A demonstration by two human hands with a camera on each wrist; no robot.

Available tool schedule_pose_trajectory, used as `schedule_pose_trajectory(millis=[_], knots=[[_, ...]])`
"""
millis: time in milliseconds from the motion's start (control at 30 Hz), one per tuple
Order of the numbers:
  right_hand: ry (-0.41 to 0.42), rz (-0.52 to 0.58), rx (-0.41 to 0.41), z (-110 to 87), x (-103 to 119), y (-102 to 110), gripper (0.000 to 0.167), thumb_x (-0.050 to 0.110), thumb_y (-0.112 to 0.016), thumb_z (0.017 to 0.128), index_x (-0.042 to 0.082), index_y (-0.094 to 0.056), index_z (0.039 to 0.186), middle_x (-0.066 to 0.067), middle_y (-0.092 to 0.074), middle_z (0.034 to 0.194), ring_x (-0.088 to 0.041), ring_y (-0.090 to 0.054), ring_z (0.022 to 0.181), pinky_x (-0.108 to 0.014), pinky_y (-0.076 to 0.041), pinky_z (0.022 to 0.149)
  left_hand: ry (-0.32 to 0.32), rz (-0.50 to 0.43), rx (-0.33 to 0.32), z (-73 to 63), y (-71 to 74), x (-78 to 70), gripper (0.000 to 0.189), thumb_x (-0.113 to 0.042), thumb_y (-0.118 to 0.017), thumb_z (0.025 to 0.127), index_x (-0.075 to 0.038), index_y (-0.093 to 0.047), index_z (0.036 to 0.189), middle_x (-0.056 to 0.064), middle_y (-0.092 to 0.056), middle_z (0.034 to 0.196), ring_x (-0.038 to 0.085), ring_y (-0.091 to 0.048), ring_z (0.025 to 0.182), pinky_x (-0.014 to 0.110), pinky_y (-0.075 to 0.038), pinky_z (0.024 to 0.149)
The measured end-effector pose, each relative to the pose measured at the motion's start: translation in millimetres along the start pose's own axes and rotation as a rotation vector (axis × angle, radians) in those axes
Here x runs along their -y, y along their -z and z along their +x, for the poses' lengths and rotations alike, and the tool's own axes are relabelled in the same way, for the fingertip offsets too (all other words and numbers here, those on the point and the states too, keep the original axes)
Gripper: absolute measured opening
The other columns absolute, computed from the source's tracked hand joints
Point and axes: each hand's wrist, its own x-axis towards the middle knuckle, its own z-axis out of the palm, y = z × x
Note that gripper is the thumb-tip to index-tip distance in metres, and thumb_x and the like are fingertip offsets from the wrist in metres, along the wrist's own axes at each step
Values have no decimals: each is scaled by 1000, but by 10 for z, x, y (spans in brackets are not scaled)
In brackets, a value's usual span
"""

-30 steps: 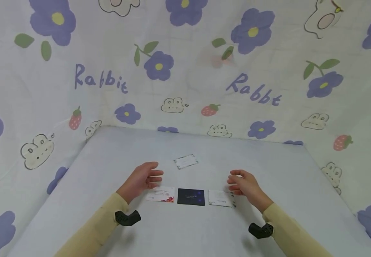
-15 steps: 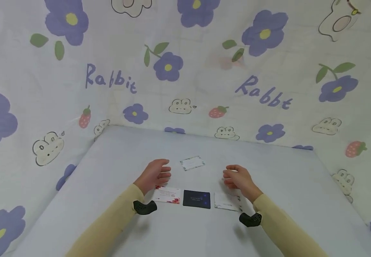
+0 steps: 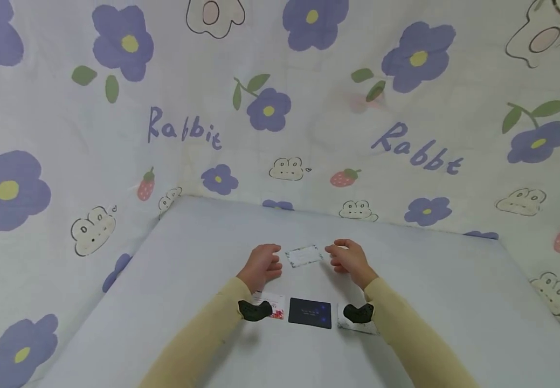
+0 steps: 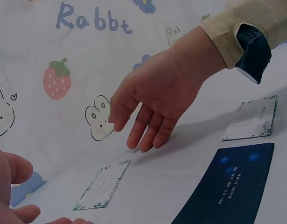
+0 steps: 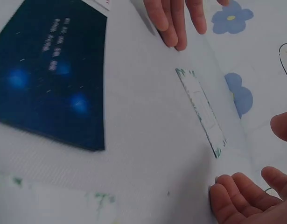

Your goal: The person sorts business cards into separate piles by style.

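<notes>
A white card with a green leafy border (image 3: 304, 256) lies on the table at mid-depth, slightly askew. To its left, my left hand (image 3: 262, 266) hovers with relaxed fingers and holds nothing. On the card's other side is my right hand (image 3: 350, 258), fingers loosely bent downward, also holding nothing; its fingertips come close to the card's right end. In the left wrist view, the right hand (image 4: 155, 91) hangs above the tabletop beside the leafy card (image 4: 102, 185). The right wrist view shows the card (image 5: 201, 112) between both hands' fingers.
Nearer me, three flat items form a row: a white card with red flowers (image 3: 276, 305), a dark blue card (image 3: 310, 313) and a white leafy-edged card (image 3: 357, 325), the outer two partly behind my wrists. A patterned cloth (image 3: 304, 134) walls the white table (image 3: 430, 302).
Both hands have moved forward and closer together, from above the row of cards to either side of the far leafy card. The head view has shifted left. The cards stay put.
</notes>
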Motion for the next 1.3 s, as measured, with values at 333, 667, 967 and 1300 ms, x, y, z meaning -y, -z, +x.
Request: schedule_pose_trajectory(millis=[333,667,967,1300], knots=[[11,31,54,55,120,-89,65,32,-63,98,3,-41,152,-27,-58,141,-20,-67,96,-25,-59,74,7,-25,16,90,-133,8,54,-30,-54,103,-6,-43,151,25,-48,147,33,-57,120,44,-52,106],[8,57,79,52,80,-133,62,31,-62,99,3,-42,151,-25,-59,140,-22,-68,103,-24,-58,74,5,-45,19,104,-174,12,52,-30,-54,104,-7,-44,150,24,-48,147,31,-57,118,43,-52,106],[0,123,76,-3,41,-133,64,28,-63,98,0,-41,151,-26,-58,140,-19,-66,96,-23,-56,73,9,-57,20,82,-182,-18,53,-31,-53,105,-8,-44,151,26,-48,148,35,-57,123,45,-51,107],[-56,196,126,-106,14,-99,60,28,-59,101,0,-40,150,-23,-59,134,-14,-64,84,-23,-53,72,36,-35,9,86,-162,-4,55,-34,-55,104,-9,-43,151,23,-55,139,24,-59,96,34,-56,88]])
